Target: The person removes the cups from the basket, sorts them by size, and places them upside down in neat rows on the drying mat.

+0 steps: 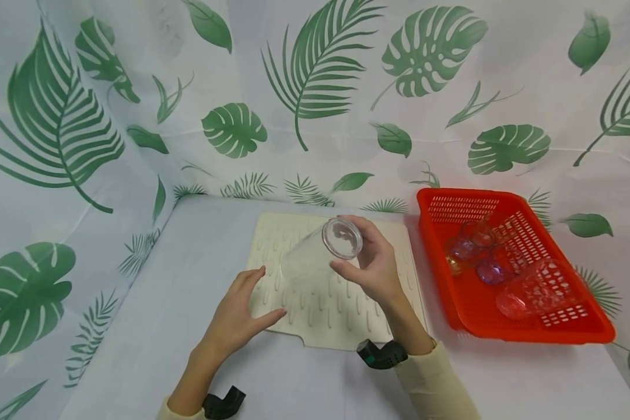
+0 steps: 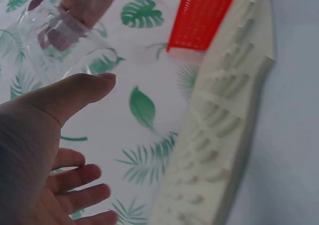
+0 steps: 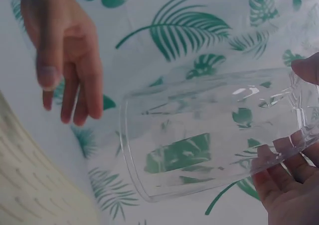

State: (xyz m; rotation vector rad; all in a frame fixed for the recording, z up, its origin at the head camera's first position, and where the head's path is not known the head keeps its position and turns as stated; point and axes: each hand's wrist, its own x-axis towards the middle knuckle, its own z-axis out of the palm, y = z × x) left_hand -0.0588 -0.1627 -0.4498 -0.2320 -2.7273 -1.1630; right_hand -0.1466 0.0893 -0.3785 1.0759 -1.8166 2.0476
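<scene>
A clear, wide glass tumbler (image 1: 308, 256) is tilted above the cream ridged drying mat (image 1: 325, 326), its thick round base toward the head camera. My right hand (image 1: 376, 265) grips it around the base end, thumb on one side and fingers on the other. In the right wrist view, the mouth of the tumbler (image 3: 199, 130) points at my left hand (image 3: 70, 51). That left hand (image 1: 236, 315) is apart from the glass, over the mat's left edge, with its thumb and fingers spread and nothing in them.
To the right stands a red plastic basket (image 1: 454, 309) with perforated sides. Inside lie a large clear glass (image 1: 535, 291) and several smaller tinted ones (image 1: 467, 248). Behind the white table (image 1: 189, 251) hangs a leaf-patterned curtain (image 1: 346, 134), which also runs along the left side.
</scene>
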